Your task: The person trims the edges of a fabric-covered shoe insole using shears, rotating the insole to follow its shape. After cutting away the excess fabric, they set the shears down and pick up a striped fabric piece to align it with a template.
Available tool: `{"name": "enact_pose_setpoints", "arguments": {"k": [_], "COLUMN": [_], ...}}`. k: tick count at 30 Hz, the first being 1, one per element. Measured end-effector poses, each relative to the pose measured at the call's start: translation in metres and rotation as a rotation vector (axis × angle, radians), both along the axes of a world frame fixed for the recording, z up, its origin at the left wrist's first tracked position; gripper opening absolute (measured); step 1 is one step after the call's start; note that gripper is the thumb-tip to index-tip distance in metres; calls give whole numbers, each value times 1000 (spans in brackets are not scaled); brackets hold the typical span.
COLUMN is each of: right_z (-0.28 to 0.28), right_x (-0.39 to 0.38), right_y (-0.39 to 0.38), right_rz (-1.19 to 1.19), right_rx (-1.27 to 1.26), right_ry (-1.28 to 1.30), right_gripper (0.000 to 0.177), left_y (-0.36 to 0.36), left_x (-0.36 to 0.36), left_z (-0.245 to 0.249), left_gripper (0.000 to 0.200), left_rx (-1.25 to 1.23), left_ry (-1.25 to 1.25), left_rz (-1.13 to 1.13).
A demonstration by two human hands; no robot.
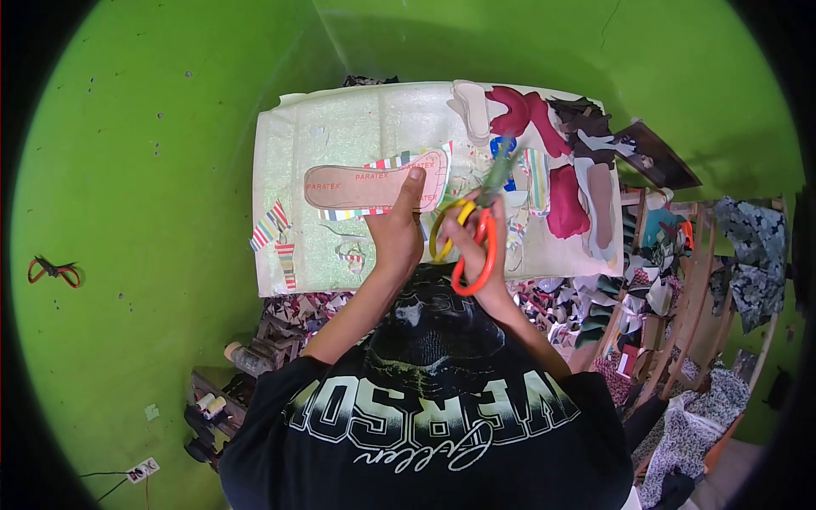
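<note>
Two hands at work, both over the tabletop (280, 144). Left hand (398, 228) grips the near edge of the PARATEX insole (365, 183), thumb pressed on top. The fingers are hidden underneath, so I can't tell how far they wrap. Striped fabric (393, 161) lies under the insole and shows along its far and near edges.

Right hand (478, 255) is closed through the loops of the scissors (472, 238), which have one yellow and one orange handle. The blades point up and away towards the maroon pieces (565, 204). They're blurred, so I can't tell whether they're open or closed, and they aren't on the fabric.

Other items:
- Striped scraps (272, 229) at the left edge of the tabletop.
- White sole cutouts (469, 106) at the far edge.
- A second pair of scissors (53, 270) on the green floor (153, 170), well apart.

My read is that the job in hand is trimming the stripe to the insole outline. To do that well:
- Keep the thumb clamped close to the cut line so the two layers don't creep.
- Bring the blades in low and flat at the toe end, just right of the thumb.
- Cut with the throat of the blades in long strokes, not snips at the tip.
- Turn the workpiece with the left hand rather than twisting the right wrist.
- Keep the left fingertips out from under the blade path, since they're out of sight there.
</note>
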State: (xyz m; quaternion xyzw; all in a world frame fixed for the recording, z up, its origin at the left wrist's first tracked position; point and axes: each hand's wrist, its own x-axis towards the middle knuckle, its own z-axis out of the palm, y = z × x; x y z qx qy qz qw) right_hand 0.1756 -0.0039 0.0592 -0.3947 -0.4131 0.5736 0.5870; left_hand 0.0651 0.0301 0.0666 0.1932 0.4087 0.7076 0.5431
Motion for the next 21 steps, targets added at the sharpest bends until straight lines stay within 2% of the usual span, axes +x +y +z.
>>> {"name": "enact_pose_setpoints", "arguments": {"k": [1,4,8,10,14,16,21], "right_z": [-2,11,18,22,15,17,18], "right_x": [0,0,6,5,12,12,13], "right_y": [7,20,27,27,26,24,20], "right_rz": [-64,-117,-128,-155,-174,-177,-179], "right_rx": [-25,-12,-95,-87,-55,-52,-24], "right_ry": [67,-9,-61,-54,-100,-103,-142], "right_gripper": [53,53,45,44,43,43,42], "left_y": [-1,-6,-7,-4,-4,-4,-3], "left_x": [0,2,3,-1,-8,-11,-12], "left_z": [-1,-2,-4,-9,-9,-7,-9], "left_gripper": [31,29,30,28,29,35,50], "left_rx": [-7,-55,-86,-47,-67,-60,-8], "left_ry": [-18,34,79,-80,-16,72,196], "left_rz": [-13,-86,-120,-134,-215,-285,-276]}}
